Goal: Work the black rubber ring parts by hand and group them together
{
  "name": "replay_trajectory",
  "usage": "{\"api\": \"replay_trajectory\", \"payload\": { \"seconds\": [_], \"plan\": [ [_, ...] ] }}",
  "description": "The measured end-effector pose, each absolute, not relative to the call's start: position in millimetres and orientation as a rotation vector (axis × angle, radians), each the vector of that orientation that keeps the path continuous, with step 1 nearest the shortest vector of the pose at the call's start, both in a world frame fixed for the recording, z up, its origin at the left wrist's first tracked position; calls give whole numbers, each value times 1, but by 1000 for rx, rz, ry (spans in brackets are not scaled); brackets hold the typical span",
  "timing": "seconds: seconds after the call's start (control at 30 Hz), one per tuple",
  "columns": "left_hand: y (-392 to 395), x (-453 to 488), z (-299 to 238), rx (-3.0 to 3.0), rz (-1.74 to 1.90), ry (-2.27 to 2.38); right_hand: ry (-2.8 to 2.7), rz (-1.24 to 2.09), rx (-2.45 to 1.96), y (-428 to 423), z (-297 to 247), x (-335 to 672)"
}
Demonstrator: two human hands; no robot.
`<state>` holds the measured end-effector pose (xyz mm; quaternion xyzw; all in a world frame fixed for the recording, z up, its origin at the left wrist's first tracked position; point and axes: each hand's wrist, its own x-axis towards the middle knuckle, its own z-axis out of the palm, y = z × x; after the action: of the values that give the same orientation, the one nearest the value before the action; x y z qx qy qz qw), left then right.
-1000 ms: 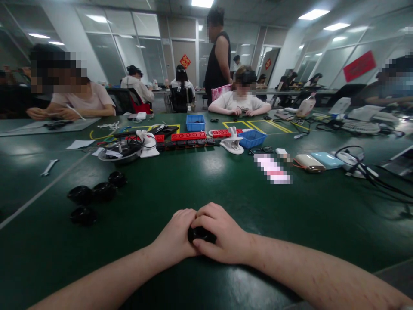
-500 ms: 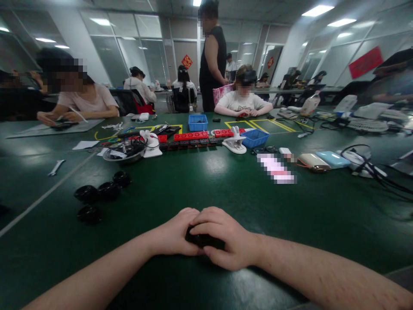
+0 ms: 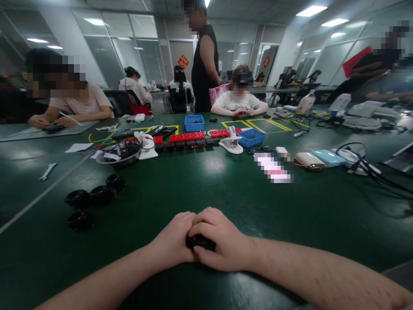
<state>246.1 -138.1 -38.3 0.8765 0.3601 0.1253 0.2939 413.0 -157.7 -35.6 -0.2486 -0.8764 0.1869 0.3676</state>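
Note:
Close to the table's near side, both my hands are wrapped round one glossy black rounded part. My left hand grips its left side. My right hand curls over it from the right, fingers on top and thumb at the near side. Much of the part is hidden by my fingers, so its exact kind does not show. Several similar black round parts, cup-like in shape, lie to the left on the green table, one of them a black part in the middle of the cluster.
A metal bowl with dark pieces stands at the back left, beside a white clip stand. Red strips, a blue bin and a second white clip line the middle. A wrench lies left; power banks lie right.
The right hand has shifted slightly left and turned a little around the black part, and more of its near face shows. The whole view has swung slightly to the right.

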Motion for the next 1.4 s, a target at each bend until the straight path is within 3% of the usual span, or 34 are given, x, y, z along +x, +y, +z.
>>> {"api": "replay_trajectory", "payload": {
  "seconds": [0.4, 0.77, 1.17, 1.4],
  "plan": [
    [-124, 235, -41, 2344, 258, 744, -2284, 518, -340, -155, -33, 415],
    [-155, 252, -36, 2346, 316, 1263, -2249, 461, -871, -160, -40, 413],
    [-122, 234, -43, 2405, 296, 766, -2319, 581, -396, -156, -29, 416],
    [-133, 235, -44, 2282, 449, 880, -2186, 510, -481, -158, -30, 419]
  ]
}}
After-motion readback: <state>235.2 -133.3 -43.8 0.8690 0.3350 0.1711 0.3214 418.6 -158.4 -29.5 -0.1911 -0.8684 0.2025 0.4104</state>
